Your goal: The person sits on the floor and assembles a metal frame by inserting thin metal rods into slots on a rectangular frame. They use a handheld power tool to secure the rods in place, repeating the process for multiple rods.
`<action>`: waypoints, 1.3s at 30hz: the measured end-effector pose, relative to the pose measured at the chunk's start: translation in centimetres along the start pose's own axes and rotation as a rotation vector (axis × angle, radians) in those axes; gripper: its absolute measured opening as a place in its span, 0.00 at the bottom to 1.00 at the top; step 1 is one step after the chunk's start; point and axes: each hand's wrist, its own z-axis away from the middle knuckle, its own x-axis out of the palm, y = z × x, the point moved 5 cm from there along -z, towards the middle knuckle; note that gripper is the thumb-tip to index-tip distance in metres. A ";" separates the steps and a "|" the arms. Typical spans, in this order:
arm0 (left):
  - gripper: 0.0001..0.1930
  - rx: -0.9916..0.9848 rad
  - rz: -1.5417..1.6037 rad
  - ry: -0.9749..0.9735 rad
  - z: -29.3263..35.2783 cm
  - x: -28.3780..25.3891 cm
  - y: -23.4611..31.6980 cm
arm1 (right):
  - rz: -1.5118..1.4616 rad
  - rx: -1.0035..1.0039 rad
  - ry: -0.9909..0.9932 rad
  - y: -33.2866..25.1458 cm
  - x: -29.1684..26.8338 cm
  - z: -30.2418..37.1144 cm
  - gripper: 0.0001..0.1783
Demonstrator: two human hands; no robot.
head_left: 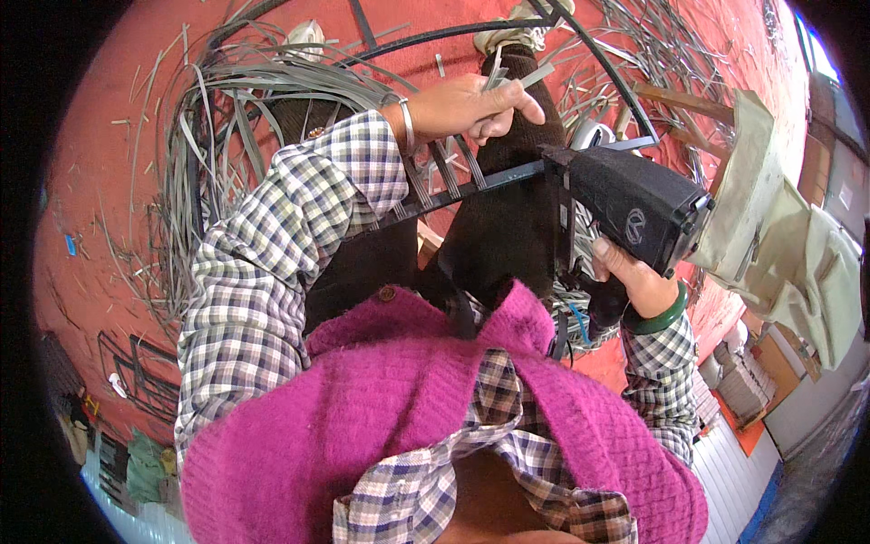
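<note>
My left hand [471, 107] is closed round the end of a grey flat strip [536, 83], which pokes out past the fingers. It hangs over a dark metal frame [497, 178] lying across my lap, with several strips wrapped round its near bar. On the right, my right hand [639, 283] grips the handle of a black staple gun [630, 199]. The tool's nose end lies against the right end of that bar, close to the frame's corner. The tool's body hides part of my right fingers and the contact point.
A large loose bundle of grey strips [204, 118] lies to the left, with another pile [671, 54] at far right. Strip scraps litter the red floor [100, 199]. A pale cloth [797, 263] drapes beside the tool. More dark frames [140, 376] lie at lower left.
</note>
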 end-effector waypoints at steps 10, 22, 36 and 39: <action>0.26 -0.203 0.242 0.069 0.3 0.3 0.2 | -0.123 0.066 0.020 1.4 0.2 0.3 0.11; 0.24 -0.323 0.106 0.074 0.9 0.0 0.2 | -0.067 0.078 0.012 2.3 0.6 1.2 0.09; 0.08 -0.301 -0.346 -0.170 1.3 2.1 -1.7 | 0.030 0.113 0.006 2.5 -0.2 2.4 0.11; 0.08 -0.291 -0.364 -0.180 1.3 2.3 -1.3 | 0.025 0.222 -0.027 2.6 -0.5 2.8 0.15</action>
